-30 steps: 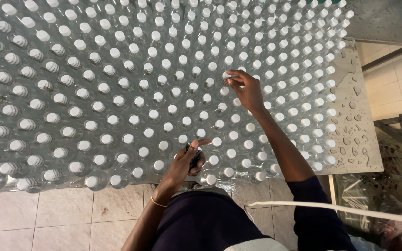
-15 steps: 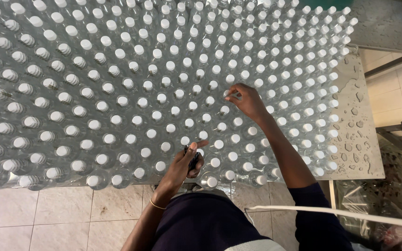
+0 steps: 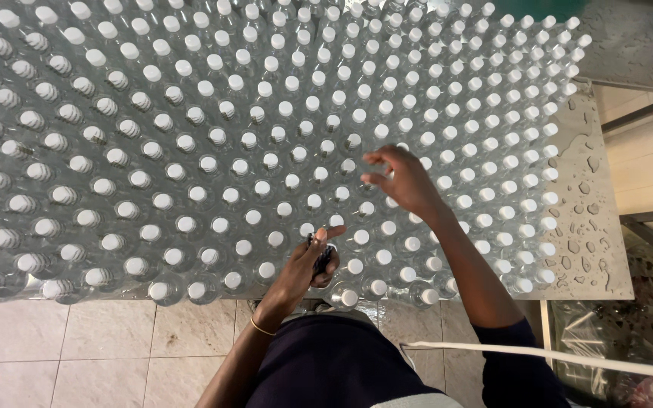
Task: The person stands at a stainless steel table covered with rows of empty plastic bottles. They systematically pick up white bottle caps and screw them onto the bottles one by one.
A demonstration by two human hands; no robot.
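Left hand (image 3: 307, 268) curled around a small dark object (image 3: 322, 257), thumb sticking up past it; fingers closed on it, what it is cannot be made out. It sits over the near edge of the bottle field, just above the capped bottles (image 3: 266, 270) in the front rows. Thin gold bangle (image 3: 261, 327) on that wrist.

Right hand (image 3: 404, 181) farther in, fingers spread and bent down over the caps, fingertips at or just above the tops of a few bottles; no clear pinch on any one, so whether it grips cannot be told.

Around both hands: a dense crowd of clear plastic bottles with white caps, standing upright, filling a metal table (image 3: 595, 227). Bare strip of table on the right edge, wet with droplets. Pale tiled floor (image 3: 77, 340) below the near edge. Person wears a dark top (image 3: 334, 370). A white cord (image 3: 538, 353) crosses the lower right corner.
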